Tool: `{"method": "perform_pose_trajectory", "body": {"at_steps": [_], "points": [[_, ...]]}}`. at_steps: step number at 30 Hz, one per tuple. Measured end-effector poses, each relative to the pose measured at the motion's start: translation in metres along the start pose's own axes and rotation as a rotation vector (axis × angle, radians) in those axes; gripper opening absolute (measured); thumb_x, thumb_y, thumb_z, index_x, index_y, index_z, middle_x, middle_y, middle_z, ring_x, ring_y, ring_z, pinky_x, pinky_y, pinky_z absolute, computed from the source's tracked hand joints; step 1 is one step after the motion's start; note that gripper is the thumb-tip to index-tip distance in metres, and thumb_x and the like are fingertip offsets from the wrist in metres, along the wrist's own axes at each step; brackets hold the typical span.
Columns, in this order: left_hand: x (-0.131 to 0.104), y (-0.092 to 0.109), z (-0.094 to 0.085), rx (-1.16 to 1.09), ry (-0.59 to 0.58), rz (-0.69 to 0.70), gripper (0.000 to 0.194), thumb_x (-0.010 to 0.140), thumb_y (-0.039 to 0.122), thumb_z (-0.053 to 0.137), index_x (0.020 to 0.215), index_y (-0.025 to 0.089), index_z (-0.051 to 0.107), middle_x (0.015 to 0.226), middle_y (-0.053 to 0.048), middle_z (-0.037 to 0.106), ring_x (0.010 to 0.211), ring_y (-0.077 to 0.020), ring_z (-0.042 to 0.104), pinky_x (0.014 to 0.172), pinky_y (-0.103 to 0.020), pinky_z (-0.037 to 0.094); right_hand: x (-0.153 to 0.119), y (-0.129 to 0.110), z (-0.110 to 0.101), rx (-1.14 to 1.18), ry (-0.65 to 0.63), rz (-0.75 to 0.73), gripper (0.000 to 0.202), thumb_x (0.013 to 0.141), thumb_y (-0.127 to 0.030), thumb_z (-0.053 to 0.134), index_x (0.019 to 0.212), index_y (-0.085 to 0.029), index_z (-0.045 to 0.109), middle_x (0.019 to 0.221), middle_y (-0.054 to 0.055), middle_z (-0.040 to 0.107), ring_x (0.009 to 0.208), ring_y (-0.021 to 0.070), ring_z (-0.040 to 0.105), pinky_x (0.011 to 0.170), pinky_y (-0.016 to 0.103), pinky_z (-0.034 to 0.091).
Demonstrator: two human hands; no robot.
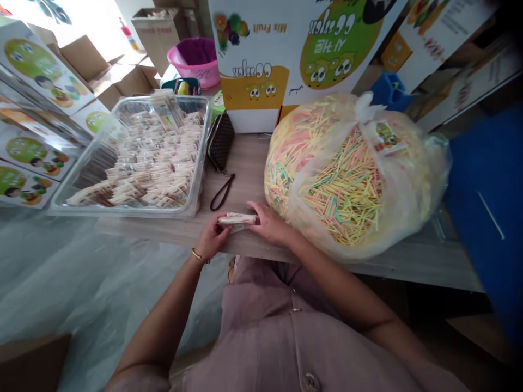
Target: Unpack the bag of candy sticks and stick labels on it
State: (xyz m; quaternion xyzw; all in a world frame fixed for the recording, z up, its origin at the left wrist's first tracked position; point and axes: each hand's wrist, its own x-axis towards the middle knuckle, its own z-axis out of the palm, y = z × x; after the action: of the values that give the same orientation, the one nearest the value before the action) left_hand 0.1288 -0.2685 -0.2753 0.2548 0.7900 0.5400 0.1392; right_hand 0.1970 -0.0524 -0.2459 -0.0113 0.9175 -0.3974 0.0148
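Observation:
Near the table's front edge, my left hand (213, 235) grips the left end of a small bundle of slim printed packets (237, 219). The fingers of my right hand (267, 223) close on the bundle's right end. It lies level between both hands, just above the wood-grain table (245, 163). To the right bulges a large clear plastic bag (412, 179) of thin pink, yellow and green sticks (347, 185). On the left, a clear plastic bin (175, 209) holds many similar packets (159, 158) in stacked rows.
A dark patterned wallet (220, 142) with a wrist strap lies beside the bin. Printed cartons (253, 71) stand along the back. Behind the bin are a pink basket (196, 65) and open cardboard boxes. A blue surface (486, 201) borders the right side.

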Motion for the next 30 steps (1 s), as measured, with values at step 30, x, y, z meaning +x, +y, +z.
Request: {"method": "perform_pose_trajectory", "body": {"at_steps": [30], "points": [[-0.012,0.006,0.04,0.071,0.353,0.1,0.083,0.085,0.015,0.06,0.16,0.016,0.025,0.124,-0.013,0.062,0.115,-0.0261,0.06,0.111,-0.047,0.042,0.002,-0.009,0.008,-0.07,0.051,-0.171,0.03,0.09,-0.012,0.05,0.118,-0.015,0.061,0.123,0.015,0.065,0.12,0.0275,0.055,0.105,0.044,0.039]]}}
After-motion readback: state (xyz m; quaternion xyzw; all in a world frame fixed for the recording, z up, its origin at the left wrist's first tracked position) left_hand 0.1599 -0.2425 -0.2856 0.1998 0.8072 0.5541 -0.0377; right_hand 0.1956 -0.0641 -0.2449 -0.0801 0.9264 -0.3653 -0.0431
